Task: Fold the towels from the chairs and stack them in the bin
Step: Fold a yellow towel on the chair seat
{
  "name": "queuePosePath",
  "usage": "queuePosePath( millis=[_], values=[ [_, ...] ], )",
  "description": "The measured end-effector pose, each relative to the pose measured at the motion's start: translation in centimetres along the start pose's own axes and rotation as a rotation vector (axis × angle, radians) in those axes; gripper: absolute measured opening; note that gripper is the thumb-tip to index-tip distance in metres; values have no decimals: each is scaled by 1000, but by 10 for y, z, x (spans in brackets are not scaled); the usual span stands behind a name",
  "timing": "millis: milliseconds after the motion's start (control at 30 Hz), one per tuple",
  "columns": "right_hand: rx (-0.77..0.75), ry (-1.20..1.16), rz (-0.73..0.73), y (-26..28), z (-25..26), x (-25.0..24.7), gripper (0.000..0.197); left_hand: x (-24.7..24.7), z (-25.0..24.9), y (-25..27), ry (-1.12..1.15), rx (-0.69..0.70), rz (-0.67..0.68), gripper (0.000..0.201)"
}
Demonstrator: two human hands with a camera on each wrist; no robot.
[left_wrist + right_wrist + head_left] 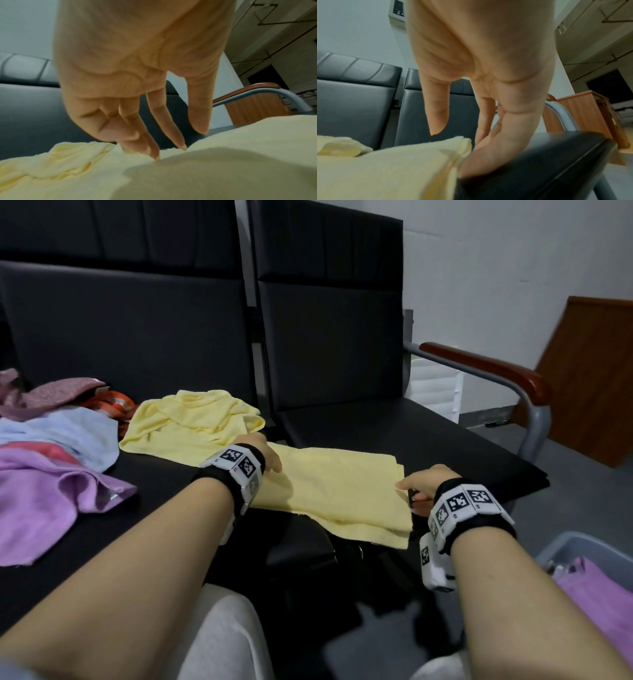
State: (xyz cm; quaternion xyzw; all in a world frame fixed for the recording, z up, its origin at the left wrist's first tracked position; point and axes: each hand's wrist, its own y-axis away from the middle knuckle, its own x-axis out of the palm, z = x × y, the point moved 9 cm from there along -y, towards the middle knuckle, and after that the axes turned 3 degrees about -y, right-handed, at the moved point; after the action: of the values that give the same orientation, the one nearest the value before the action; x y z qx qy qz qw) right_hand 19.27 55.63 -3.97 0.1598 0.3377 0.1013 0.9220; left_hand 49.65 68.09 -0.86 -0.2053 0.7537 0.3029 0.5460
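1. A pale yellow terry towel (329, 487), part-folded into a flat layered rectangle, lies across the front of two black padded chair seats (428, 440), bridging the gap between them.
2. The left hand (265, 453) rests on the towel's left end, fingers (173, 129) extended, tips touching the cloth; it grips nothing.
3. The right hand (423, 482) sits at the towel's right edge, thumb over the layered edge and fingers on the seat beside it. Whether it pinches the layers I cannot tell.
4. Judgement: the next fold is being set up. Align the stacked edges first, grip every layer, and carry one end squarely over the other.
5. A second crumpled yellow towel (191, 419) touches the left end; keep it clear.
6. The grey plastic bin (561, 549) stands at lower right, already holding purple cloth (596, 601).
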Motion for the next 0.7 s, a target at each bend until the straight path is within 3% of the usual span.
queuePosePath(
  millis=[267,367,600,700],
  values=[
    [49,-12,65,0,-6,11,25,21,-35,-4,-41,86,1,30],
    [64,-23,113,-4,-9,20,38,24,-41,-6,-39,99,-10,26],
    [14,16,112,4,7,19,40,25,-44,-5,-64,93,-16,25],
    [-16,-34,143,5,13,25,54,25,-41,-5,-46,79,-10,25]
  ],
)
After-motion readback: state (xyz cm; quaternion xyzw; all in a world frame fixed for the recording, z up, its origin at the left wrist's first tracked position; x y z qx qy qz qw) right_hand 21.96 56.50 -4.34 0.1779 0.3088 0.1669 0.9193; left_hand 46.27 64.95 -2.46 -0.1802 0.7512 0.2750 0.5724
